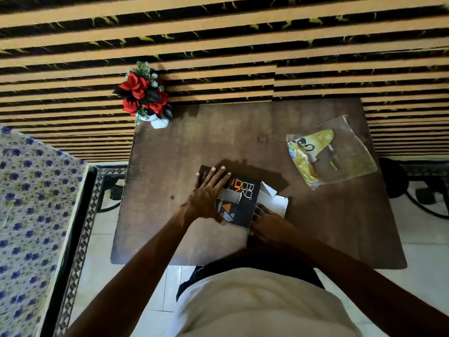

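Head view: my left hand [209,195] presses flat, fingers straight, on the box [245,207]; right hand [267,223] beside it, grip unclear.

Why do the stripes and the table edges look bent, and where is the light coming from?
Head view: the wide lens bows the edges of the table and the stripes; the black box casts its shadow up-right, so light likely comes from lower left.

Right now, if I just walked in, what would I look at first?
Probably the bright red flowers at the far left corner of the table. Next, the black box with orange letters in the middle, with the left hand flat on it and the right hand at its white flap. A yellow packet lies to the right.
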{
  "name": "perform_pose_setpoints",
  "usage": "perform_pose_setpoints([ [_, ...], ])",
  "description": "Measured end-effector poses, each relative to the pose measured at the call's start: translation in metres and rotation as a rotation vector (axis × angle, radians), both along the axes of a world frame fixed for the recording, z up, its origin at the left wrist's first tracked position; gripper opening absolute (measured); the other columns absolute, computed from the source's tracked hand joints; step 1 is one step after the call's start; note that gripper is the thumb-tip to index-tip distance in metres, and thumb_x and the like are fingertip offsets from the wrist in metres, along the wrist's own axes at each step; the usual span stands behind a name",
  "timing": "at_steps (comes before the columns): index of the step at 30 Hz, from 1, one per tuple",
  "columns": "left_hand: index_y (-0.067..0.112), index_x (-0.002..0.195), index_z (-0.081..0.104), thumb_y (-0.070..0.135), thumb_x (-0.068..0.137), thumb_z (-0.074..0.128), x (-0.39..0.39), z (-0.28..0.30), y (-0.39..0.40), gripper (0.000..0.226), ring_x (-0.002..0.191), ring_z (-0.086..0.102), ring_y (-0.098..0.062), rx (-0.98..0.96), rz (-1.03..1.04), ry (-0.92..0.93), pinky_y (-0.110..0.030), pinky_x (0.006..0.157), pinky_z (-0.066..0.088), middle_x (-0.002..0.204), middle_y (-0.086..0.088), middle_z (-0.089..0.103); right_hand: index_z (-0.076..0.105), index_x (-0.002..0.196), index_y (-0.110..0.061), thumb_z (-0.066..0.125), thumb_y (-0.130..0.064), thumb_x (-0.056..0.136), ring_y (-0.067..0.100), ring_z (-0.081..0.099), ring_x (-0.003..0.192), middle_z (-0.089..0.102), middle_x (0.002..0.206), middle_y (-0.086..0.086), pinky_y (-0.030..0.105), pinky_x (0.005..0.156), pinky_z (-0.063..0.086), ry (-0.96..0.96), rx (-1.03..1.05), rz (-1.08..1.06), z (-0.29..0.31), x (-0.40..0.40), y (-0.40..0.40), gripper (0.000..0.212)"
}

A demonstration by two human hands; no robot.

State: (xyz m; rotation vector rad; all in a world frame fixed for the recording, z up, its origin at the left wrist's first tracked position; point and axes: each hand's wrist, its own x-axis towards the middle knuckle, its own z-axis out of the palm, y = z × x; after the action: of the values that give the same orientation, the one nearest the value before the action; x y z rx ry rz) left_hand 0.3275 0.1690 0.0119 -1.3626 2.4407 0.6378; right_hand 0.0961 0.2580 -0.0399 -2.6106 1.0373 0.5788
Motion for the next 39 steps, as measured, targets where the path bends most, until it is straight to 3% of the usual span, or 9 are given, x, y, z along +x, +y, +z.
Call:
perform_pose_setpoints([
  [4,0.025,0.154,-0.003,0.076,0.037,0.077,0.004,-0.002,-0.001,0.15,0.151,-0.009,-0.024,-0.001,-0.008,0.008,-0.062,0.118,-0.001,0.164,0.001,-0.01,0.062,0.124,-0.025,0.046,-0.034,0.087,0.032,0.057,0.125,0.061,0.134,0.008,0.05,0.104,0.043,0.058,-0.014,0.069,-0.005,-0.007,-0.006,0.042],
  [8,0.025,0.154,-0.001,0.073,0.04,0.08,0.004,-0.005,-0.002,0.148,0.151,-0.01,-0.024,0.001,0.007,0.031,-0.06,0.118,-0.002,0.164,0.0,-0.008,0.062,0.12,-0.029,0.053,-0.026,0.082,0.023,0.059,0.121,0.063,0.129,0.0,0.043,0.098,0.049,-0.18,-0.11,-0.02,0.001,-0.023,-0.001,0.038],
  [12,0.022,0.154,0.001,0.071,0.044,0.08,-0.005,-0.003,-0.003,0.145,0.15,-0.012,-0.029,-0.015,0.011,0.033,-0.064,0.117,-0.004,0.164,-0.005,-0.007,0.057,0.13,-0.011,0.051,-0.007,0.09,0.034,0.049,0.129,0.055,0.136,0.014,0.045,0.109,0.037,-0.376,-0.147,-0.744,0.008,-0.03,0.01,0.04],
  [16,0.022,0.154,-0.004,0.076,0.048,0.075,-0.031,0.002,0.002,0.143,0.15,-0.012,-0.029,-0.079,-0.109,0.031,-0.063,0.118,-0.004,0.164,-0.005,-0.008,0.033,0.144,-0.022,0.056,-0.048,0.089,0.026,0.047,0.132,0.044,0.148,0.003,0.042,0.115,0.035,-0.362,0.093,-1.441,-0.012,-0.042,0.007,0.065],
  [19,0.021,0.153,-0.007,0.08,0.05,0.07,-0.059,0.0,0.01,0.142,0.151,-0.01,-0.026,-0.049,-0.212,0.049,-0.062,0.117,-0.006,0.164,-0.002,-0.007,0.041,0.142,-0.016,0.069,-0.038,0.084,0.031,0.053,0.126,0.052,0.142,0.011,0.048,0.11,0.041,-0.56,0.35,-1.756,-0.023,-0.038,0.001,0.068],
  [26,0.023,0.151,0.013,0.078,0.053,0.067,-0.109,-0.001,0.018,0.125,0.141,0.022,-0.036,-0.092,-0.243,-0.051,-0.078,0.107,0.005,0.149,-0.007,0.026,0.05,0.132,0.0,0.053,-0.01,0.095,0.037,0.051,0.124,0.053,0.137,0.022,0.042,0.104,0.042,-0.64,0.437,-1.853,-0.018,-0.033,0.007,0.039],
  [31,0.02,0.129,0.049,0.055,0.061,0.073,-0.106,0.0,0.012,0.081,0.136,0.027,-0.034,-0.123,-0.218,-0.009,-0.073,0.112,0.003,0.146,-0.009,0.027,0.055,0.129,-0.007,0.053,-0.011,0.094,0.033,0.057,0.117,0.06,0.127,0.016,0.033,0.09,0.045,-0.846,0.36,-1.901,0.009,-0.024,0.01,0.035],
  [36,0.018,0.102,0.065,0.041,0.073,0.07,-0.089,-0.012,0.006,0.038,0.144,0.023,-0.03,-0.005,-0.089,0.371,-0.063,0.115,-0.011,0.152,-0.008,0.028,0.064,0.113,-0.017,0.055,-0.026,0.097,0.012,0.063,0.081,0.067,0.094,-0.001,0.024,0.064,0.053,-1.055,0.357,-1.768,0.038,0.002,-0.003,0.021],
  [39,0.012,0.101,0.063,0.012,0.082,0.068,-0.069,-0.003,-0.004,0.02,0.139,0.035,-0.021,0.137,0.189,0.685,-0.037,0.121,0.013,0.148,-0.006,0.036,0.059,0.128,-0.02,0.06,-0.028,0.093,0.021,0.064,0.108,0.068,0.12,0.006,0.038,0.096,0.051,-0.936,0.328,-1.597,0.029,0.015,-0.006,0.037],
])
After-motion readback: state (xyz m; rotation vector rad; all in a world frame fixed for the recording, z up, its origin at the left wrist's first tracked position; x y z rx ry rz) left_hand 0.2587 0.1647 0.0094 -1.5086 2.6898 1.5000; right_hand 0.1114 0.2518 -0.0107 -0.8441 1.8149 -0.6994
